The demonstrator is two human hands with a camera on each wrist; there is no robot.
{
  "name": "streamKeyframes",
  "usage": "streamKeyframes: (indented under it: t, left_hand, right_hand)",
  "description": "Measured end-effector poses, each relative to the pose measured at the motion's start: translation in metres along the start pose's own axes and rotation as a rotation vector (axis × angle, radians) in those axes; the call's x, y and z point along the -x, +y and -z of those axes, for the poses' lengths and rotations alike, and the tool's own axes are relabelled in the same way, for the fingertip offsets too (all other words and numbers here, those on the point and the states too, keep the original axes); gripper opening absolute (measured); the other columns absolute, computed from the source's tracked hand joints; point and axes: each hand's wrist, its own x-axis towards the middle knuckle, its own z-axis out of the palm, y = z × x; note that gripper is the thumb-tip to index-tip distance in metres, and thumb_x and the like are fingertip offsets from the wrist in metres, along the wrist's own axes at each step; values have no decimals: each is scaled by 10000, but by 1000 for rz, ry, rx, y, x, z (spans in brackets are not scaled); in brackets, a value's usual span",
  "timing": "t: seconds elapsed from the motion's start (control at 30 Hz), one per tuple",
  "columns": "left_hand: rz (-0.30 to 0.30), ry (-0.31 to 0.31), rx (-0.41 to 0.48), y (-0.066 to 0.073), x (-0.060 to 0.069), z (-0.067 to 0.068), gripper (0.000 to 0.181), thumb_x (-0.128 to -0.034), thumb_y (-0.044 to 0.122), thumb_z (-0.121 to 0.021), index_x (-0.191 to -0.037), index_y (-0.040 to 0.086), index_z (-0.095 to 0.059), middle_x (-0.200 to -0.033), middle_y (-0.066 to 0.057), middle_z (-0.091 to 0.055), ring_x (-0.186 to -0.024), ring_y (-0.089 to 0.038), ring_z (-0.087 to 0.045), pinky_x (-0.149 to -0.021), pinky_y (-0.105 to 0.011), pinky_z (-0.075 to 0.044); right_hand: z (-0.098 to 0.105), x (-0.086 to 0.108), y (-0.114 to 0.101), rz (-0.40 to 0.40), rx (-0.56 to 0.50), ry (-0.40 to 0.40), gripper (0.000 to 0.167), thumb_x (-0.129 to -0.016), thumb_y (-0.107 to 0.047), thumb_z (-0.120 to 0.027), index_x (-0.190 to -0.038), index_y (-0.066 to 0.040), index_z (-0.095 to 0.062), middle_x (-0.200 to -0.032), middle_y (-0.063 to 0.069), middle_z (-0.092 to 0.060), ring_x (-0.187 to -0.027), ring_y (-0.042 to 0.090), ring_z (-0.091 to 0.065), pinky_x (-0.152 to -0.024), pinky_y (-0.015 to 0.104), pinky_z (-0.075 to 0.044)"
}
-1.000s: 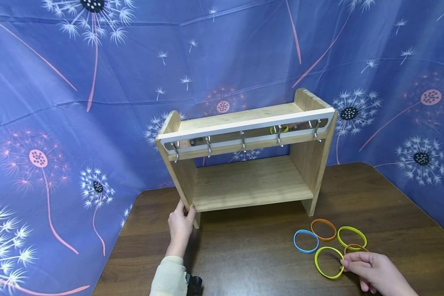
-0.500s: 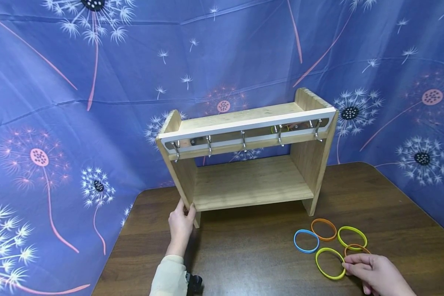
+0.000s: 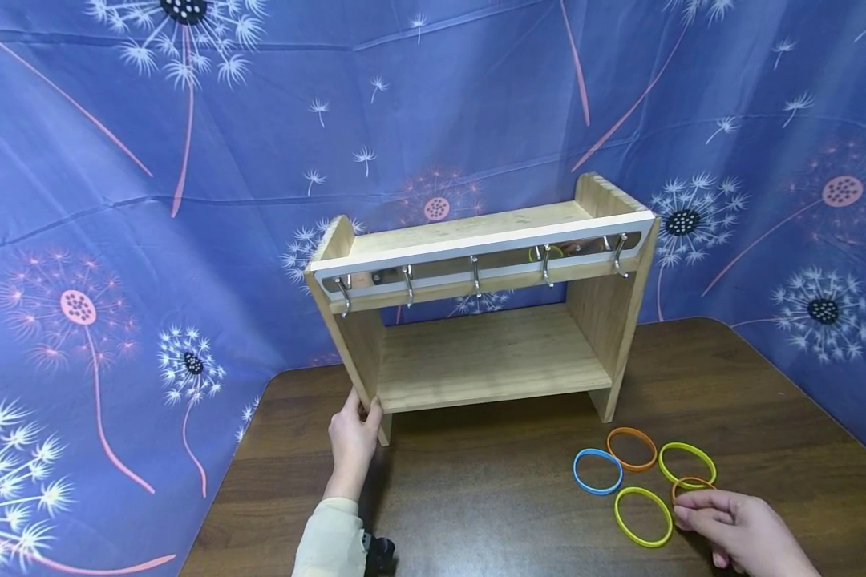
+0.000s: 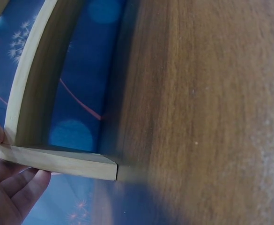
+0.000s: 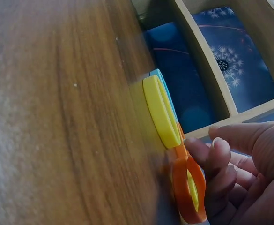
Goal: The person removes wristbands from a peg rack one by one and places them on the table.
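My left hand [image 3: 351,441] grips the lower front edge of the left side panel of a wooden shelf [image 3: 494,357]; in the left wrist view, thumb and fingers sit on either side of that board [image 4: 62,163]. My right hand [image 3: 743,525] has its fingertips beside an orange wristband [image 5: 189,190], with no clear pinch on it. That band overlaps a yellow wristband [image 3: 709,461]. To the left of the fingertips lies another yellow wristband [image 3: 621,525], apart from them. Beyond it lie a blue wristband [image 3: 576,473] and a second orange wristband [image 3: 653,450].
Several metal hooks [image 3: 475,276] hang from a shiny strip along the shelf's upper front. The shelf stands on a brown wooden table [image 3: 491,497]. A blue cloth [image 3: 476,96] with dandelion prints hangs behind. Something black [image 3: 379,554] is by the left sleeve.
The right fingertips have come away from the front yellow wristband, which has shifted very slightly. The left hand and the shelf stay as they were.
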Motion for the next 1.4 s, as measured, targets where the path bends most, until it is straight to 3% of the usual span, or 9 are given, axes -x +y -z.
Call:
streamKeyframes:
  t: [0.1, 0.3, 0.4, 0.67, 0.87, 1.0, 1.17, 1.27, 1.4]
  left_hand:
    - [-1, 5, -1, -1, 0, 0, 67, -839, 160, -678, -867, 128, -626, -654, 5, -668, -574, -251, -601, -571, -457, -457]
    - [1, -5, 3, -3, -1, 0, 71, -841, 157, -682, -851, 131, -617, -669, 1, -678, -591, -249, -619, -585, -460, -465]
    - [2, -17, 13, -3, -1, 0, 68, -843, 155, -685, -865, 131, -625, -699, -7, -695, -615, -249, -635, -603, -461, -474]
    - [44, -99, 34, -3, -1, 4, 84, -889, 190, -674, -951, 138, -652, -776, -21, -721, -683, -220, -666, -650, -445, -503]
    - [-20, -116, 20, -4, 2, 7, 75, -903, 190, -671, -944, 132, -644, -787, -34, -726, -726, -241, -693, -671, -471, -510]
    - [-35, -136, -5, -6, 6, 12, 221, -897, 196, -680, -1106, 128, -659, -916, -99, -740, -833, -270, -714, -719, -477, -534]
    - [-64, -180, -132, -4, 14, 24, 444, -895, 259, -684, -1299, 95, -601, -760, -134, -692, -733, -325, -675, -682, -518, -496]
    - [-98, -209, -188, -3, 19, 31, 499, -888, 274, -691, -1321, 53, -580, -924, -190, -705, -867, -384, -676, -739, -536, -496]
    - [-127, -250, -240, -1, 25, 38, 561, -880, 322, -696, -1337, 27, -558, -1304, -202, -591, -1167, -413, -568, -897, -548, -460]
  right_hand:
    - [1, -1, -2, 11, 18, 22, 380, -960, -227, -615, -1147, 104, -612, -884, -16, -722, -522, 131, -543, -507, 296, -473]
    - [3, -4, -7, -55, -27, 28, 433, -960, -263, -613, -1201, 95, -590, -893, -12, -710, -575, 168, -573, -523, 301, -472]
    - [0, -5, -11, -40, -15, 83, 411, -962, -257, -612, -1192, 84, -595, -814, 6, -691, -573, 169, -579, -504, 296, -458]
    - [-8, -11, -22, 159, 63, 296, 285, -939, -171, -646, -1107, 60, -651, -786, 17, -711, -631, 124, -656, -531, 294, -515]
    - [-9, -19, -29, 313, 154, 386, 213, -908, -124, -681, -1083, -4, -687, -874, -109, -712, -740, 1, -640, -601, 185, -488]
    - [-8, -22, -42, 375, 261, 443, 191, -903, -188, -696, -1081, -121, -707, -905, -125, -700, -744, -39, -581, -618, 144, -416]
    - [-5, -30, -58, 446, 303, 449, 255, -891, -203, -712, -1138, -147, -694, -1004, -86, -700, -754, -38, -581, -623, 152, -417]
    - [-3, -34, -66, 474, 359, 452, 325, -884, -228, -721, -1198, -159, -671, -1117, -17, -692, -866, -3, -613, -669, 155, -437]
    - [-1, -38, -76, 523, 454, 453, 436, -878, -259, -727, -1284, -149, -616, -1247, 107, -638, -996, 233, -648, -724, 308, -487]
